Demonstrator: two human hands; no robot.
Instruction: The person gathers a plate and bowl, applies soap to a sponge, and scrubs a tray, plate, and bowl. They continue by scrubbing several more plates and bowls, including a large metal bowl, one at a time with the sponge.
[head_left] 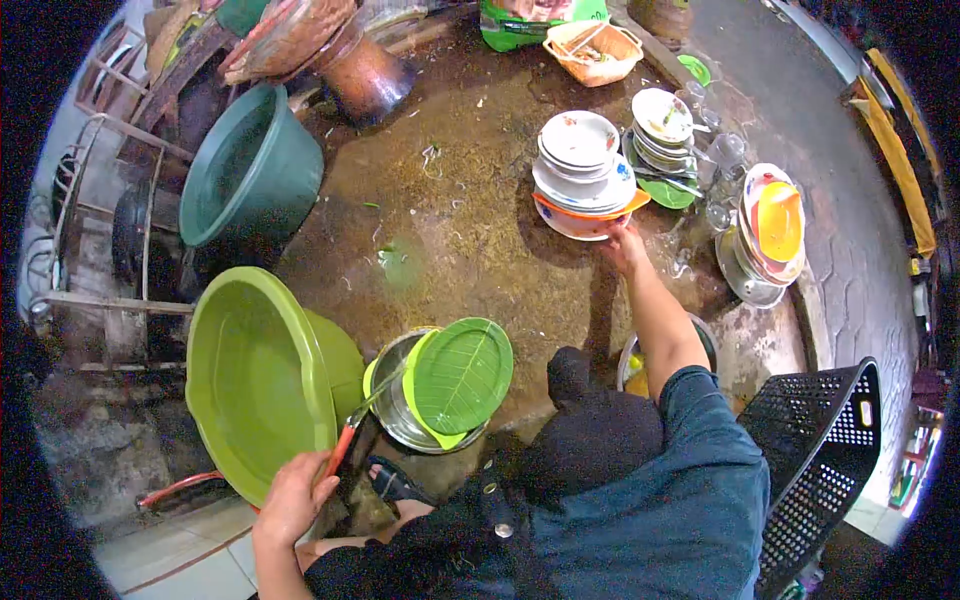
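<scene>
One red hose point(343, 447) is in your left hand point(292, 497), fingers closed; your right hand point(625, 247), fingers half-curled, touches a stack of plates point(583, 180).

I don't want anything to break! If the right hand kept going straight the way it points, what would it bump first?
The stack of dishes. The right hand looks right at its low edge, just under the orange plate, though whether they already touch is hard to tell.
</scene>
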